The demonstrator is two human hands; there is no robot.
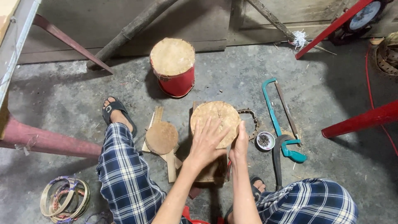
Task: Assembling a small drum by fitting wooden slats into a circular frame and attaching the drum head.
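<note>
While the left hand (206, 143) presses flat, fingers spread, on a round woven disc (215, 122), the right hand (239, 146) grips its edge; teal hacksaw (277, 118) and small bowl of nails (265, 140) nearby.

Left hand (206, 143) flat, fingers spread, on round tan fibrous disc (215, 120) atop wooden block (211, 172). Right hand (239, 145) grips disc's right edge. Smaller round brown disc (161, 137) just left. Red cylindrical drum (173, 66) beyond. Teal-framed hacksaw (280, 120) right.

Two bark discs (215, 120), one hacksaw (282, 120)
</note>
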